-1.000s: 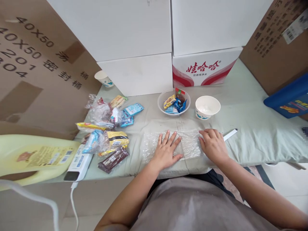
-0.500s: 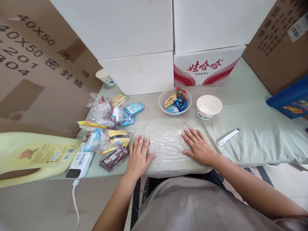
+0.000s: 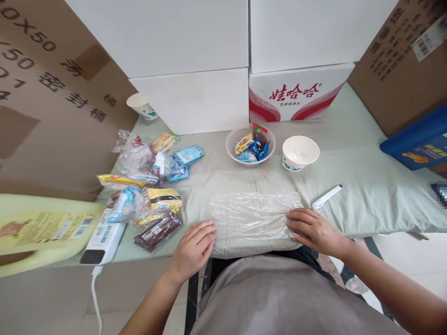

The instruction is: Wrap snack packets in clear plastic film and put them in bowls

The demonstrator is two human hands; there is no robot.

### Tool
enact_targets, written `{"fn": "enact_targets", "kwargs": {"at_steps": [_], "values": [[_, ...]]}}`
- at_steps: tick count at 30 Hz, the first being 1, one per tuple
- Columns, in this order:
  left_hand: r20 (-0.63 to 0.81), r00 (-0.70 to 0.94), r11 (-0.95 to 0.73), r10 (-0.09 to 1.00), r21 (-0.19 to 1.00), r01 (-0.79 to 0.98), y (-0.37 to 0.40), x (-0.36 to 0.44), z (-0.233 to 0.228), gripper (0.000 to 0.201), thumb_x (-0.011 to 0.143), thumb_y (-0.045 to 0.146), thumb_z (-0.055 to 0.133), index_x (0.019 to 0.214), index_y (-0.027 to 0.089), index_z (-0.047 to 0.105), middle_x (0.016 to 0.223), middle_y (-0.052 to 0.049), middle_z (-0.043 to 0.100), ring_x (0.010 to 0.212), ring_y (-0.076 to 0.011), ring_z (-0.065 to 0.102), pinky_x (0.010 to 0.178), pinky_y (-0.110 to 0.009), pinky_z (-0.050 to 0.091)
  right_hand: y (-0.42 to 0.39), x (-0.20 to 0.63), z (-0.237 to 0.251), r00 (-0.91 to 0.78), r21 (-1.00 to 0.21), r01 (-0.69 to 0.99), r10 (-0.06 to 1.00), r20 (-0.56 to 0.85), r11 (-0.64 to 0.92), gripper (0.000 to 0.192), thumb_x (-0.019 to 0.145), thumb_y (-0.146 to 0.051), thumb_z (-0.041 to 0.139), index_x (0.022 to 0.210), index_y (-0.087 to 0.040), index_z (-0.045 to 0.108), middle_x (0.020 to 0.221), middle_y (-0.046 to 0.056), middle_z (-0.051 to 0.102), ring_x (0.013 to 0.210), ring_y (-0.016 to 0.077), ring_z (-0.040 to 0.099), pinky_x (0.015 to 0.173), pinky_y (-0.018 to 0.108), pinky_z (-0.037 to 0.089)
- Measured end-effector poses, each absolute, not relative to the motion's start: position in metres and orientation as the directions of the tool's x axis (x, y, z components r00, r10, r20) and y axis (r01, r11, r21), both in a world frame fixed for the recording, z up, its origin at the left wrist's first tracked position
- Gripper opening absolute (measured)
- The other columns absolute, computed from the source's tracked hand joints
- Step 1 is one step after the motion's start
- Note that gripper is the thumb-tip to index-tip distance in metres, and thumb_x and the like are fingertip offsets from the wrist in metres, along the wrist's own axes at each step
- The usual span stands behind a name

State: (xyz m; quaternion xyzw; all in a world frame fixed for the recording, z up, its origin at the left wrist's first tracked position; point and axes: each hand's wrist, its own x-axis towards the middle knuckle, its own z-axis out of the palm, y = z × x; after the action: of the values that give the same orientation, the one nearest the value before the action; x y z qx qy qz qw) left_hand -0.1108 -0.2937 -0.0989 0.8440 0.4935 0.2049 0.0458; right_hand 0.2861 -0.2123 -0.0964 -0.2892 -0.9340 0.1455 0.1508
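A clear plastic bag [image 3: 254,216] lies spread on the cloth in front of me, thin and creased. My left hand [image 3: 195,246] rests at its near left edge, fingers loosely bent and close together, the thumb partly hidden. At the right edge, my right hand [image 3: 316,230] lies with fingers extended onto the plastic, touching it. Neither hand visibly grips anything. Beyond the bag stands a clear plastic bowl [image 3: 232,151] with several small snack packets in it. To its right is a white paper bowl [image 3: 300,153]. Above my right hand lies a white utility knife [image 3: 327,197].
Several wrapped snacks [image 3: 164,200] are heaped on the left, beside a white power strip [image 3: 103,237] and a yellow jug [image 3: 52,228]. White boxes [image 3: 195,100] stack up at the back. Cardboard boxes [image 3: 45,121] flank the cloth-covered table [image 3: 377,186]. A blue container [image 3: 415,139] stands right.
Both hands have slid outward and slightly nearer me, from lying flat at the plastic bag to its side edges. More of the bag shows now. My left fingers have bent inward.
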Motion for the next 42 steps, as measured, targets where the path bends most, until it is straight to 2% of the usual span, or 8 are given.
{"fn": "enact_targets", "kwargs": {"at_steps": [6, 12, 19, 24, 27, 31, 37, 42], "values": [[0.311, 0.354, -0.457, 0.882, 0.384, 0.802, -0.281, -0.109, -0.095, 0.016, 0.091, 0.015, 0.049, 0.1, 0.02, 0.061, 0.097, -0.006, 0.069, 0.104, -0.0197, 0.064, 0.091, -0.036, 0.053, -0.221, 0.284, -0.095, -0.66, -0.458, 0.535, 0.689, 0.298, 0.71, 0.019, 0.095, -0.02, 0.047, 0.103, -0.022, 0.064, 0.102, 0.008, 0.068, 0.099, 0.0199, 0.063, 0.085, 0.038, 0.054], [0.131, 0.425, -0.44, 0.896, 0.396, 0.806, -0.272, -0.107, -0.088, 0.016, 0.086, 0.034, 0.061, 0.094, 0.021, 0.063, 0.101, -0.007, 0.067, 0.099, -0.0224, 0.061, 0.088, -0.038, 0.051, -0.213, 0.276, -0.1, -0.447, -0.479, 0.721, 0.864, 0.231, 0.501, 0.025, 0.099, -0.027, 0.039, 0.102, -0.019, 0.062, 0.092, 0.007, 0.071, 0.082, 0.0191, 0.068, 0.074, 0.033, 0.054], [0.056, 0.139, -0.148, 0.989, 0.522, 0.84, -0.249, -0.102, -0.085, 0.019, 0.094, 0.034, 0.046, 0.093, 0.02, 0.059, 0.086, -0.002, 0.068, 0.077, -0.0161, 0.064, 0.072, -0.029, 0.052, -0.202, 0.265, -0.109, -0.289, -0.38, 0.85, 0.926, 0.242, 0.365, 0.029, 0.098, -0.032, 0.038, 0.102, -0.019, 0.064, 0.095, 0.005, 0.073, 0.081, 0.0191, 0.07, 0.07, 0.03, 0.053], [0.047, 0.326, -0.316, 0.944, 0.401, 0.86, -0.246, -0.09, -0.078, 0.031, 0.075, 0.039, 0.072, 0.098, 0.021, 0.063, 0.102, -0.006, 0.066, 0.096, -0.0233, 0.062, 0.082, -0.036, 0.053, -0.199, 0.26, -0.115, -0.272, -0.244, 0.909, 0.925, 0.266, 0.337, 0.032, 0.098, -0.032, 0.038, 0.099, -0.018, 0.066, 0.092, 0.007, 0.073, 0.071, 0.0191, 0.069, 0.058, 0.029, 0.048], [0.113, 0.394, -0.409, 0.912, 0.332, 0.85, -0.254, -0.091, -0.081, 0.016, 0.084, 0.025, 0.062, 0.099, 0.021, 0.067, 0.107, -0.007, 0.067, 0.099, -0.0221, 0.061, 0.087, -0.037, 0.053, -0.198, 0.262, -0.116, -0.296, -0.211, 0.909, 0.915, 0.275, 0.358, 0.032, 0.099, -0.032, 0.037, 0.099, -0.017, 0.066, 0.09, 0.007, 0.072, 0.069, 0.0187, 0.068, 0.057, 0.028, 0.046], [0.224, 0.413, -0.468, 0.883, 0.352, 0.81, -0.261, -0.101, -0.089, 0.022, 0.09, 0.015, 0.048, 0.095, 0.022, 0.068, 0.109, -0.005, 0.07, 0.108, -0.0201, 0.061, 0.096, -0.038, 0.05, -0.199, 0.266, -0.117, -0.331, -0.229, 0.887, 0.897, 0.293, 0.402, 0.031, 0.099, -0.031, 0.037, 0.1, -0.017, 0.066, 0.09, 0.007, 0.072, 0.071, 0.0177, 0.068, 0.061, 0.028, 0.048], [0.199, 0.092, -0.174, 0.976, 0.449, 0.876, -0.24, -0.095, -0.096, 0.021, 0.094, 0.023, 0.04, 0.097, 0.018, 0.06, 0.082, -0.004, 0.069, 0.082, -0.018, 0.066, 0.076, -0.031, 0.052, -0.198, 0.265, -0.118, -0.315, -0.207, 0.896, 0.892, 0.326, 0.392, 0.033, 0.1, -0.032, 0.035, 0.103, -0.016, 0.064, 0.092, 0.007, 0.072, 0.071, 0.0184, 0.069, 0.059, 0.028, 0.047], [0.101, -0.097, 0.079, 0.99, 0.171, 0.982, -0.212, -0.076, -0.102, 0.024, 0.093, 0.028, 0.04, 0.096, 0.019, 0.062, 0.077, -0.006, 0.069, 0.071, -0.0205, 0.065, 0.064, -0.029, 0.047, -0.194, 0.257, -0.12, -0.244, -0.136, 0.949, 0.935, 0.259, 0.285, 0.033, 0.099, -0.032, 0.035, 0.108, -0.015, 0.062, 0.091, 0.009, 0.072, 0.064, 0.0193, 0.067, 0.051, 0.029, 0.042]]}}
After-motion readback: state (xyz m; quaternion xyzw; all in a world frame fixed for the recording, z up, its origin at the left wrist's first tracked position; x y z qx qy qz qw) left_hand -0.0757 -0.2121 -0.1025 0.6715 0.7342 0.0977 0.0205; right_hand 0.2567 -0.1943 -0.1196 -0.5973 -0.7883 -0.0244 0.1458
